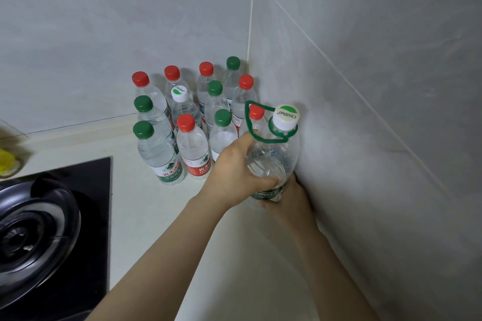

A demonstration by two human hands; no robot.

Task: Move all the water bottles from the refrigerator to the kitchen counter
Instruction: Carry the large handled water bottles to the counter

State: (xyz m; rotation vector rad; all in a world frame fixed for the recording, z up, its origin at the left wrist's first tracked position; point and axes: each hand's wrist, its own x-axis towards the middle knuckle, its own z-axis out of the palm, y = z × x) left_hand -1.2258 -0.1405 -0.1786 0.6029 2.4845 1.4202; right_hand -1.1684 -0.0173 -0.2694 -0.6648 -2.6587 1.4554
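Leaning a little toward the tiled wall [378, 138], the large water bottle [271, 154] with the white cap is above the counter [161, 216], held by both hands. The left hand [234, 164] has its fingers curled round the upper body of the bottle. The right hand [292, 200] wraps the lower part near the label. Small bottles [193, 148] with red and green caps stand grouped in the corner just behind it. A black stove [52, 216] is at the left.
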